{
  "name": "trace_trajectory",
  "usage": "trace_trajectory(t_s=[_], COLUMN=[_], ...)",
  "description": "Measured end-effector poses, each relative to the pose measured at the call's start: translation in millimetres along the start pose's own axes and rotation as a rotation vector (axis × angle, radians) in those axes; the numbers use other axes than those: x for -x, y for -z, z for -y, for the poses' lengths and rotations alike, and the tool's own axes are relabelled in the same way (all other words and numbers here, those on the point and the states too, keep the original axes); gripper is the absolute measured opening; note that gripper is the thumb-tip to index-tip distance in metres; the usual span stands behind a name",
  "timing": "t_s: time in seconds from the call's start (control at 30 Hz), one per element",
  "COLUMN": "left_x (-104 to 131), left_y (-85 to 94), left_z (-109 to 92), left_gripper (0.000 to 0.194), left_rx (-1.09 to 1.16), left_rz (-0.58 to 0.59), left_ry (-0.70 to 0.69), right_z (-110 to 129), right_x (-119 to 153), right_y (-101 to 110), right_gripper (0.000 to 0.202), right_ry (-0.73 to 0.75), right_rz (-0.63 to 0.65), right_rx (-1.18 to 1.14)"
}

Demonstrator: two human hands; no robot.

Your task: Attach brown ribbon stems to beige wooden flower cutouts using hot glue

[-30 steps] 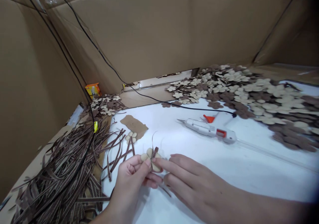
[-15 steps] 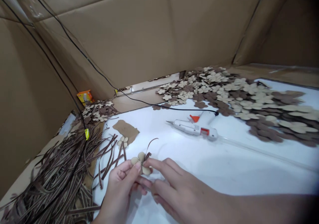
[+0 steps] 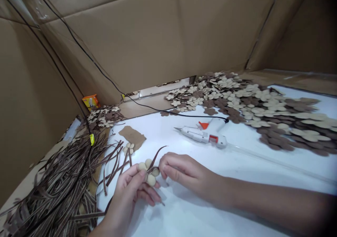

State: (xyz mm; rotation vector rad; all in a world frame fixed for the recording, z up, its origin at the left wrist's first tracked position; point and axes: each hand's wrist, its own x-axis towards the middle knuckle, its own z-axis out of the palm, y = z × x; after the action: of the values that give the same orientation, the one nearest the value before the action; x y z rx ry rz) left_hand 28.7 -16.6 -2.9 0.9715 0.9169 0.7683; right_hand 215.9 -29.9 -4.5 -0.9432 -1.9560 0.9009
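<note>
My left hand (image 3: pixel 131 189) pinches a beige flower (image 3: pixel 151 179) between thumb and fingers, over the white board (image 3: pixel 210 202). A thin brown strip (image 3: pixel 156 157) lies across the flower's middle, one end curving up to the right. Just right of the flower, my right hand (image 3: pixel 181 168) is closed, its fingertips bunched at the petal's edge; what they hold, if anything, is hidden. Behind the hands, a white glue gun (image 3: pixel 204 134) with an orange trigger lies on its side, its nozzle to the left. Another beige flower (image 3: pixel 129 148) with brown strips rests beside a torn brown piece (image 3: pixel 132 137).
A big heap of brown strips (image 3: pixel 60 180) fills the left side. Beige and brown flowers (image 3: pixel 252 103) are piled at the back right, with a smaller pile (image 3: pixel 105 117) at back left near an orange box (image 3: pixel 91 102). A black cord (image 3: pixel 158 110) runs to the glue gun.
My right hand has drawn back from the flower's centre to its right side, with its fingers now bunched. The brown strip now shows across the flower.
</note>
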Motion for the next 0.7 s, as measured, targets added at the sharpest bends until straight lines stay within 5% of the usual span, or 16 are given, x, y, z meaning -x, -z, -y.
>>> trace_trajectory(t_s=[0.23, 0.7], left_x=[0.9, -2.5], left_y=[-2.6, 4.0], left_z=[-0.8, 7.2], left_gripper=[0.026, 0.027], left_rx=[-0.023, 0.045], left_rz=[0.014, 0.13], left_ry=[-0.029, -0.032], right_z=[1.6, -6.5], right_x=[4.8, -3.8], right_y=[-5.1, 2.1], right_gripper=[0.038, 0.043], right_ry=[0.143, -0.039], right_rz=[-0.064, -0.134], right_rx=[0.076, 0.091])
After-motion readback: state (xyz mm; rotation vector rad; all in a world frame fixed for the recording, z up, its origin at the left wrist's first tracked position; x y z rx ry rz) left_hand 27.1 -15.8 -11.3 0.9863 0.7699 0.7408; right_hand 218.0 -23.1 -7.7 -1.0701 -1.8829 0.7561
